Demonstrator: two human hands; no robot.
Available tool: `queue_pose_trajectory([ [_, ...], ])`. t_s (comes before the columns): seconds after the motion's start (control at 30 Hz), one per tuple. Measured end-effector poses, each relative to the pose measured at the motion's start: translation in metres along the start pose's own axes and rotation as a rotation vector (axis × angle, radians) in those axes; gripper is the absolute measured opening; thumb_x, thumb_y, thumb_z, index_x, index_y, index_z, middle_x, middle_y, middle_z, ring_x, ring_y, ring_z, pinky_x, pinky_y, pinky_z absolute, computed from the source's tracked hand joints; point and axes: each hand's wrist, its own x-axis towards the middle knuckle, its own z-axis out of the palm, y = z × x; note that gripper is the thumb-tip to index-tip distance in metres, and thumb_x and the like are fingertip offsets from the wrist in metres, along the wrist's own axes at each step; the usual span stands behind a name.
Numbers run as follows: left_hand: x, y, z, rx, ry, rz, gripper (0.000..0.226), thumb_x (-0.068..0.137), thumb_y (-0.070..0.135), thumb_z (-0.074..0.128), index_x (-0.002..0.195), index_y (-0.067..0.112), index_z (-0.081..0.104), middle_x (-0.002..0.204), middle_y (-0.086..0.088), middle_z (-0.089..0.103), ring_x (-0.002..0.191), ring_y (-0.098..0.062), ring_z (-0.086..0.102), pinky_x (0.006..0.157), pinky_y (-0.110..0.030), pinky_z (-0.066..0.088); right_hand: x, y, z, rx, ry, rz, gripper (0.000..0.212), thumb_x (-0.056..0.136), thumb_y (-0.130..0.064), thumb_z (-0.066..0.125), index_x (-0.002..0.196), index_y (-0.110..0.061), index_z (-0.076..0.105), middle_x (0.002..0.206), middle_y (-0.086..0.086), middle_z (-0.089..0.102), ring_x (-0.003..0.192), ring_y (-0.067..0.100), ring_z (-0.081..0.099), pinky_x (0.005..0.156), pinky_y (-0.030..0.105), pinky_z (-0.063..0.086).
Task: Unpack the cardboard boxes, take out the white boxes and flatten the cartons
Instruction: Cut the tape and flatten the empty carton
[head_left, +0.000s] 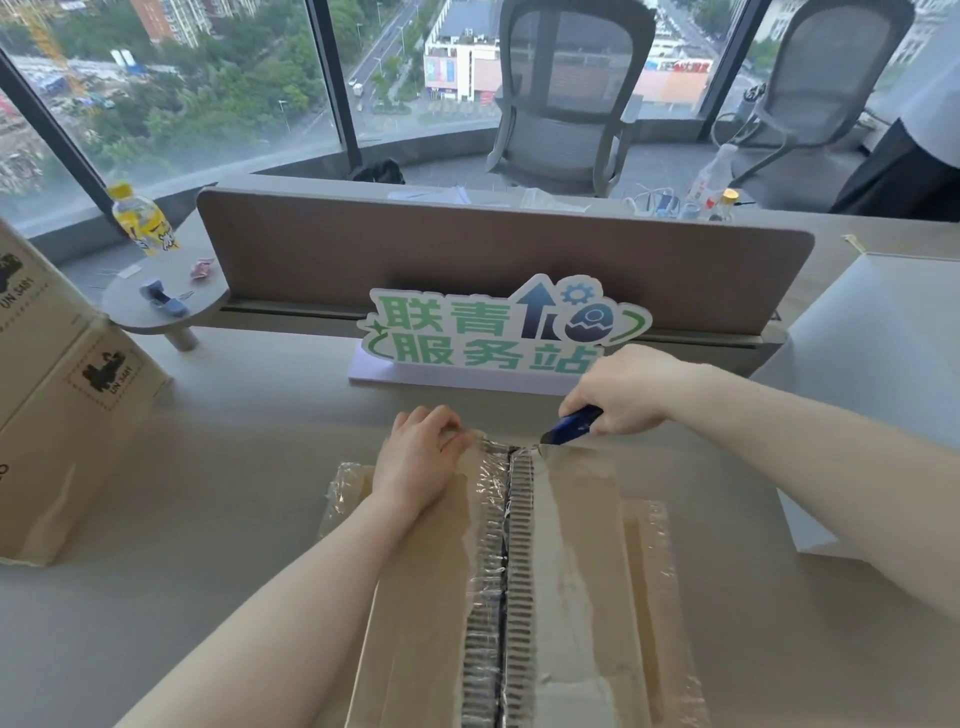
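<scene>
1. A taped cardboard box (571, 597) lies on the counter (234, 493) at the lower centre of the frame, its long axis running from the bottom edge up toward the far side, its centre seam following the same line.
2. The seam is slit along its length — the two top flaps stand slightly apart, showing their ribbed edges under clear tape (493, 519).
3. The left hand (421, 457) rests on the left flap at the box's far end, grip curled at the fingertips and pinching the loose tape beside the seam.
4. The right hand (623, 389) has its grip wrapped round a blue box cutter (571, 425), which points down and left, its tip touching the far end of the seam.
5. A second cardboard box (57, 405), printed with black marks, stands at the left edge of the frame, well apart from the first.
6. A white box (878, 374) sits at the right edge, near the right forearm.
7. A green-and-white sign (498, 332) stands just beyond the hands, in front of a brown divider (467, 249).
8. A yellow bottle (140, 218) stands in the upper left — two mesh chairs (571, 93) face the window behind.
</scene>
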Motion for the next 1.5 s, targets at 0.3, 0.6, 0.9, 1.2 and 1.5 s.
queue_pose_trajectory([
  [0.3,-0.005,0.003,-0.005,0.025,-0.011,-0.007,0.029,0.098,0.035,0.051,0.121,0.021,0.058,0.124,-0.001,0.057,0.119,-0.027,0.04,0.095,-0.041,0.041,-0.038,-0.114,0.045,0.841,0.202,0.428,0.039,0.084,-0.01,0.044,0.12,-0.027,0.045,0.105,0.012,0.063,0.084,0.033,0.059,0.069,0.038,0.053],
  [0.6,-0.064,-0.021,-0.014,0.108,-0.135,0.253,0.05,0.096,0.039,0.037,0.143,0.026,0.05,0.16,-0.002,0.028,0.152,-0.024,0.01,0.122,-0.041,0.016,-0.028,-0.16,0.05,0.905,0.297,0.632,0.05,0.084,-0.005,0.045,0.133,-0.018,0.049,0.121,0.012,0.066,0.108,0.034,0.06,0.09,0.041,0.053],
  [0.9,-0.104,-0.026,-0.013,0.239,-0.15,0.276,0.057,0.1,0.04,0.022,0.156,0.03,0.019,0.165,0.005,0.004,0.151,-0.015,-0.01,0.121,-0.03,-0.003,-0.029,-0.189,0.03,0.892,0.207,0.674,0.013,0.083,-0.004,0.044,0.09,-0.015,0.046,0.088,0.006,0.054,0.081,0.03,0.051,0.064,0.031,0.041],
  [1.2,-0.108,-0.017,-0.014,0.266,-0.147,0.252,0.053,0.104,0.033,0.03,0.156,0.03,0.019,0.165,0.006,0.005,0.152,-0.015,-0.007,0.123,-0.034,0.001,-0.081,-0.235,0.042,0.939,0.105,0.679,0.009,0.089,-0.005,0.046,0.092,-0.01,0.052,0.09,0.008,0.056,0.076,0.029,0.052,0.057,0.031,0.042],
  [1.5,-0.108,-0.014,-0.012,0.324,-0.175,0.234,0.054,0.104,0.036,0.024,0.157,0.028,0.018,0.165,0.005,0.005,0.152,-0.017,-0.006,0.124,-0.036,0.001,-0.124,-0.281,0.063,0.923,0.021,0.654,0.022,0.086,-0.005,0.048,0.103,-0.009,0.06,0.082,0.004,0.06,0.076,0.027,0.057,0.056,0.029,0.041],
])
